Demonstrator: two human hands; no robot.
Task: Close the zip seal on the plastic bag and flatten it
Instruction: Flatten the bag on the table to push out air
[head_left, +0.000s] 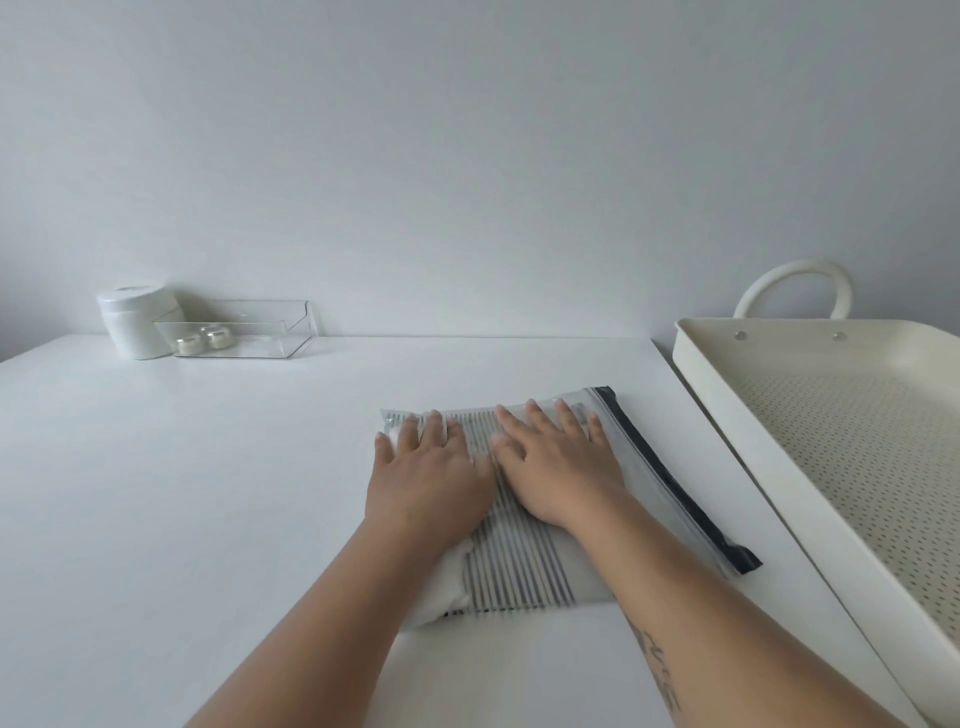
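A clear plastic bag (524, 571) with a striped white-and-grey folded cloth inside lies on the white table (182, 493). Its black zip seal (670, 475) runs along the right edge, from far to near. My left hand (428, 478) lies flat, palm down, on the bag's left part with fingers spread. Beside it, palm down on the middle of the bag just left of the seal, rests my right hand (558, 470). Neither hand grips anything.
A cream perforated tray (691, 353) with a loop handle stands just right of the table edge. At the back left stand a white jar (136, 322) and a clear box (244, 332) holding two small pots.
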